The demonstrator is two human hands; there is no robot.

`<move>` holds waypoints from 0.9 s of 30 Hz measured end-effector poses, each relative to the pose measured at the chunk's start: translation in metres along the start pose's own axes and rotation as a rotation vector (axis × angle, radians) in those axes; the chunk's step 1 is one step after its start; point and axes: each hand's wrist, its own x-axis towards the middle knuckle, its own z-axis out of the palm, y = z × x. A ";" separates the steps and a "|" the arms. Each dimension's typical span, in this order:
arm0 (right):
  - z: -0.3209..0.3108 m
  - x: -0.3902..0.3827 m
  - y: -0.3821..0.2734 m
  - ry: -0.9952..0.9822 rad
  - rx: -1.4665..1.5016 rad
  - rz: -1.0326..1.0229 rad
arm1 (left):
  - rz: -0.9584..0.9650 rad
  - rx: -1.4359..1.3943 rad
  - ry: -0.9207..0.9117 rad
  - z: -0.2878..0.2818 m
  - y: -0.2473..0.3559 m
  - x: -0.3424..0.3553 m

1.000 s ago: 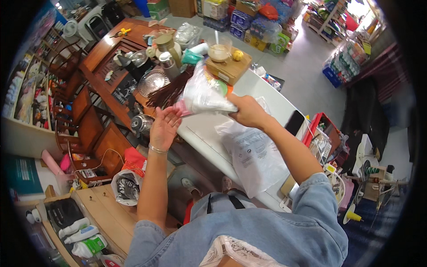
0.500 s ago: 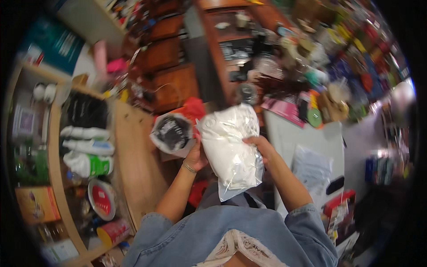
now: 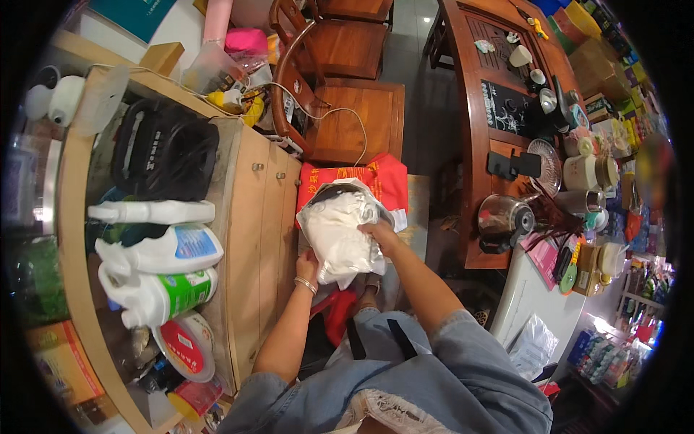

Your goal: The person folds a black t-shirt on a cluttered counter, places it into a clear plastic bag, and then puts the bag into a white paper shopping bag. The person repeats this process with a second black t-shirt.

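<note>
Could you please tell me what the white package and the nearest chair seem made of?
The white package: probably thin, slightly glossy plastic film, judging by its wrinkles and bright creases; its contents are unclear. The nearest chair: apparently varnished wood, given its reddish-brown colour and sheen.

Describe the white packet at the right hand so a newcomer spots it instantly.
Start from the pale wooden cabinet left of centre, then move right to the bright red bag. Just below that bag's middle in the picture, gripped by the right hand, is a bulging white packet. Its plain, wrinkled white surface sets it apart from the printed red bag.
</note>
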 end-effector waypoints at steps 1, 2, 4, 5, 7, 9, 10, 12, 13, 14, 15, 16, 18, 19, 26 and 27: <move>-0.004 0.019 0.001 0.158 -0.165 -0.152 | -0.003 0.097 -0.011 0.003 0.009 0.007; -0.008 0.041 0.014 0.184 -0.135 -0.255 | -0.003 0.197 -0.024 0.008 0.029 0.006; -0.009 0.080 0.046 0.227 -0.074 -0.456 | 0.199 0.237 0.020 0.024 0.048 0.005; 0.013 0.056 0.026 0.156 -0.039 -0.466 | 0.303 0.250 0.063 0.028 0.055 0.003; 0.045 0.042 0.004 0.231 0.068 -0.445 | 0.685 0.657 0.065 0.048 0.087 -0.006; 0.049 0.055 0.007 0.269 -0.024 -0.522 | 0.800 1.037 -0.029 0.067 0.103 -0.016; 0.046 0.059 0.006 0.305 -0.110 -0.518 | 0.732 1.209 -0.127 0.076 0.103 -0.014; 0.038 0.063 0.008 0.379 -0.278 -0.501 | 0.424 1.512 -0.348 0.095 0.090 -0.014; 0.035 0.064 0.008 0.370 -0.278 -0.490 | 0.378 1.594 -0.410 0.104 0.095 -0.015; 0.030 0.063 0.009 0.363 -0.277 -0.478 | 0.331 1.677 -0.474 0.113 0.101 -0.018; 0.020 0.055 0.015 0.314 -0.376 -0.415 | 0.365 1.740 -0.445 0.114 0.093 -0.011; 0.020 0.028 0.000 0.248 -0.492 -0.354 | 0.393 1.784 -0.398 0.110 0.078 0.002; 0.001 0.007 0.031 0.311 -0.592 -0.650 | 0.451 1.931 -0.242 0.111 0.047 0.037; -0.010 -0.012 0.045 0.318 -0.838 -0.640 | 0.352 1.927 -0.276 0.121 0.065 0.041; -0.019 -0.045 0.083 0.130 -1.763 -0.605 | 0.195 2.016 -0.057 0.160 0.054 0.044; -0.016 -0.044 0.078 0.041 -1.716 -0.619 | 0.197 2.108 0.022 0.150 0.039 0.056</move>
